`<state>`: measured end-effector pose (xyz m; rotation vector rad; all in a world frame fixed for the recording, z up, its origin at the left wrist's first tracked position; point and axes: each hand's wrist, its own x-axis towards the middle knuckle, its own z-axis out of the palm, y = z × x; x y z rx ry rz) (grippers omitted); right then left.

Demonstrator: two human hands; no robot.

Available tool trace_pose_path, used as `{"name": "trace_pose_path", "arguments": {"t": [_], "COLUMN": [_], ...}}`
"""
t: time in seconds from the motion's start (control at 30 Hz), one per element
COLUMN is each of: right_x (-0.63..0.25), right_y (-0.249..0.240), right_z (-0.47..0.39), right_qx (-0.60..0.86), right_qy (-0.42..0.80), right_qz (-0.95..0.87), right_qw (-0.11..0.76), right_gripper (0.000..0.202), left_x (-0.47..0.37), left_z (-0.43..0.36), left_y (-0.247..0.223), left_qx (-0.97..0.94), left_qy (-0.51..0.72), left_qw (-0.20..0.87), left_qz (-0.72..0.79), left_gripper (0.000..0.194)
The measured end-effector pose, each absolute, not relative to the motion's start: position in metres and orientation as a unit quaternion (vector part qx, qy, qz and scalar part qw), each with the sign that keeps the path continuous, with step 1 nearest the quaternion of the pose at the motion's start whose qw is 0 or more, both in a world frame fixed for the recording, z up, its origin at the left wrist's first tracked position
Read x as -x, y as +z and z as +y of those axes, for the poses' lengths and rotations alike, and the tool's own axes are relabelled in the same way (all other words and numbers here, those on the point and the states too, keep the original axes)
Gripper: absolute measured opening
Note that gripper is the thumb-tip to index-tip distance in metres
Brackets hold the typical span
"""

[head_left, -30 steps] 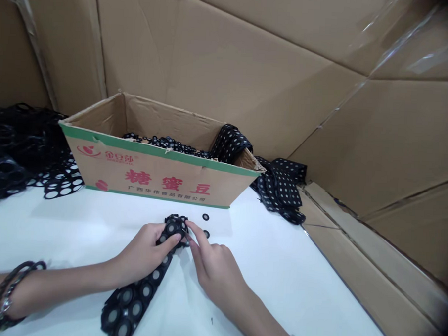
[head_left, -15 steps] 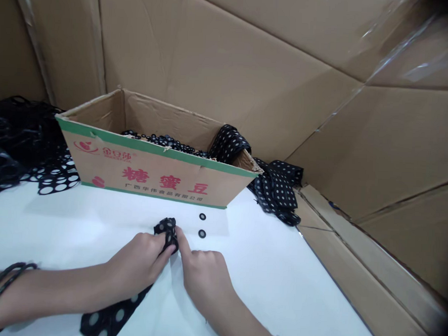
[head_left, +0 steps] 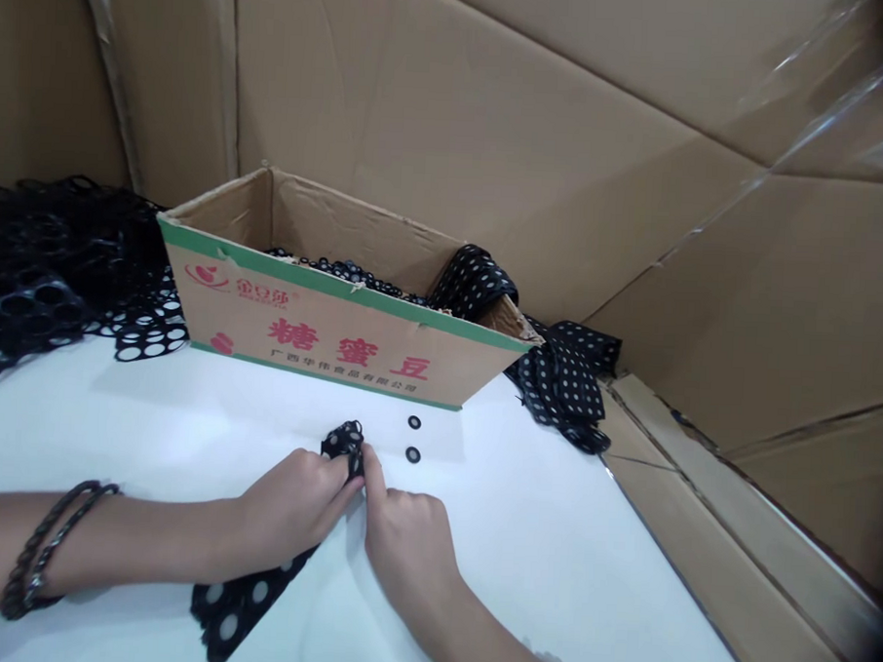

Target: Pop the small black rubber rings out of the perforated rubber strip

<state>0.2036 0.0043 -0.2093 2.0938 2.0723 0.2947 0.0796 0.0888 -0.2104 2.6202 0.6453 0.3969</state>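
Left hand's (head_left: 295, 500) grip is pinched on a flat black strip with grey dots (head_left: 247, 596), in front of the green-edged brown cardboard box (head_left: 325, 311). Right hand's (head_left: 410, 539) at its bunched end, can't tell if that grip's holding anything.

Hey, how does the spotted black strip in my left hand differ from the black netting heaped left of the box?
The strip shows pale round spots, while the netting has open round holes. The strip is held in the left hand; the netting lies in a tangled heap, untouched. The strip takes up far less room than the netting. Both are black.
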Motion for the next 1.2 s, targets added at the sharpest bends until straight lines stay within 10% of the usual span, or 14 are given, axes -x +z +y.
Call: {"name": "trace_pose_path", "arguments": {"t": [0.37, 0.73, 1.03, 1.2], "right_x": [-0.2, -0.221, -0.255, -0.233], "right_y": [-0.206, -0.201, -0.186, -0.177], "right_z": [0.007, 0.011, 0.014, 0.007], "right_qx": [-0.721, -0.805, -0.832, -0.752], "right_qy": [0.044, 0.05, -0.024, -0.07], "right_qz": [0.685, 0.591, 0.487, 0.616], "right_qw": [0.092, -0.002, -0.263, -0.225], "right_gripper": [0.05, 0.046, 0.037, 0.033], "left_x": [-0.078, -0.084, -0.086, -0.086], "left_z": [0.087, 0.106, 0.113, 0.111], "left_y": [-0.214, -0.202, -0.206, -0.207], "left_qx": [-0.953, -0.846, -0.779, -0.784], "left_qy": [0.143, 0.14, 0.151, 0.177], "left_qw": [0.186, 0.439, 0.537, 0.52], "left_qz": [0.192, 0.269, 0.285, 0.288], "left_gripper": [0.031, 0.028, 0.032, 0.032]}}
